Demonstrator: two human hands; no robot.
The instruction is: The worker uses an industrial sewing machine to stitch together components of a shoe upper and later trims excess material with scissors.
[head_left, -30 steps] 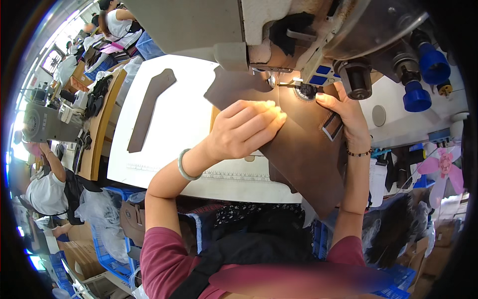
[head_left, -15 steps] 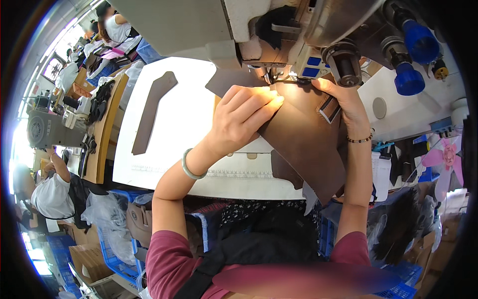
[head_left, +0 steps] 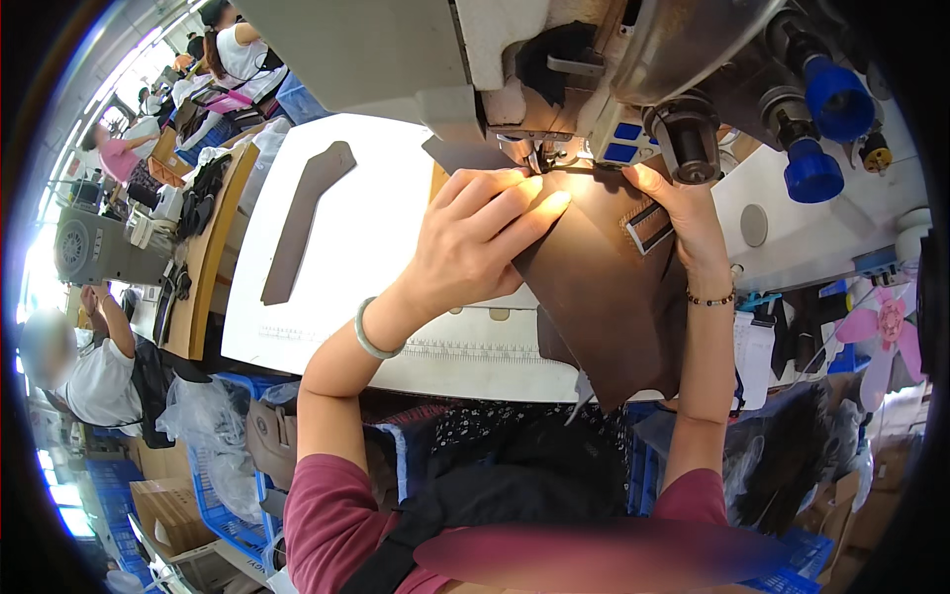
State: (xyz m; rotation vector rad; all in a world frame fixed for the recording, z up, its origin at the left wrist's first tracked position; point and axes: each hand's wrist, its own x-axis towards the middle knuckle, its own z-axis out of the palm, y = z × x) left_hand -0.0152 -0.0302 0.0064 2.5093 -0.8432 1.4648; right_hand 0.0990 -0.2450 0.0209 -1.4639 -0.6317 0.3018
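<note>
A large dark brown leather piece [head_left: 604, 297] lies on the white sewing table [head_left: 376, 238] and hangs over its near edge. My left hand [head_left: 475, 238] presses flat on its upper left part, fingers stretched toward the needle [head_left: 539, 158] of the sewing machine [head_left: 554, 69]. At the piece's right edge, my right hand [head_left: 683, 213] steadies the leather just beside the needle, next to a small striped label [head_left: 648, 226]. The lamp lights the leather between both hands.
A long brown leather strip [head_left: 302, 218] lies on the table's left part. Blue knobs [head_left: 826, 109] stick out from the machine at the right. Other people work at benches at the far left and top left. Blue crates and bags sit under the table.
The view has moved closer to the machine. My left hand has slid up along the leather toward the needle, and my right hand has stayed at the piece's right edge.
</note>
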